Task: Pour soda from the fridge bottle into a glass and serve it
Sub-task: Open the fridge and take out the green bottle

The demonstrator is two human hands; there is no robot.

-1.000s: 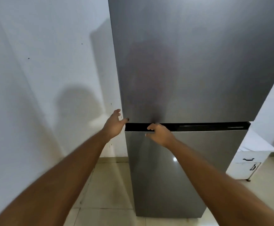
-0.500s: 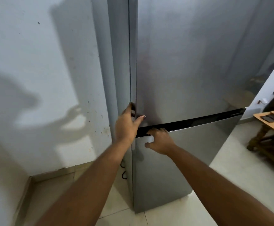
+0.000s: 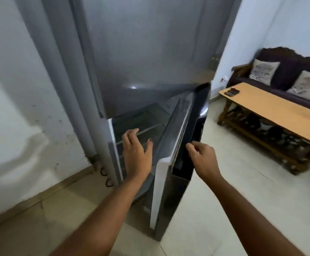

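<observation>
A tall grey fridge stands against the white wall. Its lower door is swung partly open toward me. My right hand grips the top edge of that door at its dark handle strip. My left hand is spread, fingers apart, in the gap in front of the open compartment and holds nothing. Wire shelves show inside the compartment. No bottle or glass can be made out; the view is blurred.
A long wooden table with a lower shelf stands at the right, small dark objects on its far end. Behind it is a dark sofa with two cushions. Black cables hang by the fridge's left foot. The floor is pale tile.
The lower fridge door has swung open toward me under my right hand. My left hand left the fridge's edge and moved into the opening. The view turned right, showing table and sofa.
</observation>
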